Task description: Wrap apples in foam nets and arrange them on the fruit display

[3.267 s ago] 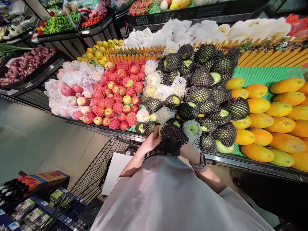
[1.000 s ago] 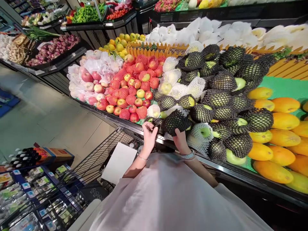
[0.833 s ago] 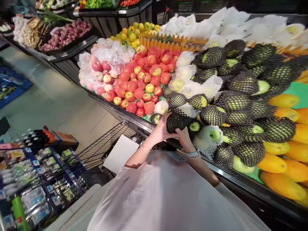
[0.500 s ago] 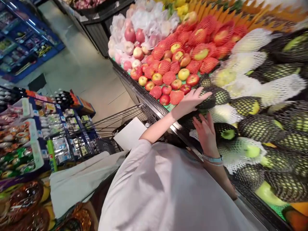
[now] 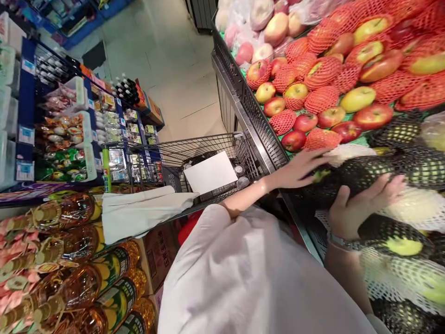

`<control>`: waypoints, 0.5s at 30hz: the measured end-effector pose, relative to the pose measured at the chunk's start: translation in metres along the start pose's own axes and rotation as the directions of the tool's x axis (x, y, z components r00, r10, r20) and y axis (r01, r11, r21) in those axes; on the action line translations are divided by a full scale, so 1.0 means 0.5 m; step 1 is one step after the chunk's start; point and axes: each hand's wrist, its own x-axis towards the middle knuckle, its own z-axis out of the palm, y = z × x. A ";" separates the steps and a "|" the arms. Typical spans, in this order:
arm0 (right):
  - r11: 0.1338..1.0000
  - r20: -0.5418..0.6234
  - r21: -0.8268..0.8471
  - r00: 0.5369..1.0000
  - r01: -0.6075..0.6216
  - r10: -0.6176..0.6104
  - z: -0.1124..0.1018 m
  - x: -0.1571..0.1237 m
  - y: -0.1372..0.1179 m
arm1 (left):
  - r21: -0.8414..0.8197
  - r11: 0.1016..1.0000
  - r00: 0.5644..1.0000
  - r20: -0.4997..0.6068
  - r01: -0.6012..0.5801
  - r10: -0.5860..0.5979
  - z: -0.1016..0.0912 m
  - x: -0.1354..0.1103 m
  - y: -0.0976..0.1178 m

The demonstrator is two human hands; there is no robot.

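Observation:
My left hand [image 5: 301, 168] reaches over the fruit display with its fingers stretched out. It lies over green fruit in black foam netting [image 5: 368, 167], near the apples in red foam nets [image 5: 323, 99]. To its right is my right hand [image 5: 361, 206], open with the thumb apart and a band on the wrist. Its fingertips are beside a pale fruit in a white foam net [image 5: 415, 206]. Below it sits a green fruit in black netting [image 5: 403, 243]. Neither hand grips anything that I can see; the undersides of the fingers are hidden.
A shopping cart [image 5: 194, 144] holding a white flat board [image 5: 211, 172] stands to the left of the display's black rim [image 5: 255, 125]. White cloth [image 5: 139, 211] hangs over the cart's handle end. Oil bottles [image 5: 79, 273] and packaged-goods shelves [image 5: 66, 139] stand at the left.
My view has shifted, so the cart and oil bottles show more fully and the display appears closer. Both hands have moved slightly apart over the netted fruit, still open.

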 end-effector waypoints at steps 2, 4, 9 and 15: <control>0.998 -0.025 0.060 1.000 0.000 0.001 -0.004 -0.005 -0.014 | -0.063 0.949 0.942 -0.123 0.308 -0.313 -0.010 -0.144 -0.041; 0.991 -0.083 0.134 0.996 -0.025 0.037 -0.014 -0.002 -0.041 | -0.092 0.776 0.756 -0.182 0.624 -0.629 -0.040 -0.306 -0.071; 0.932 -0.203 0.344 0.978 0.111 -0.042 0.013 0.015 -0.161 | -0.132 0.197 0.130 -0.399 0.971 -0.908 -0.199 -0.634 -0.132; 0.839 0.410 0.532 0.902 -0.114 -0.138 0.180 -0.047 -0.343 | -0.155 -0.068 -0.122 -0.367 0.986 -0.922 -0.365 -0.769 -0.403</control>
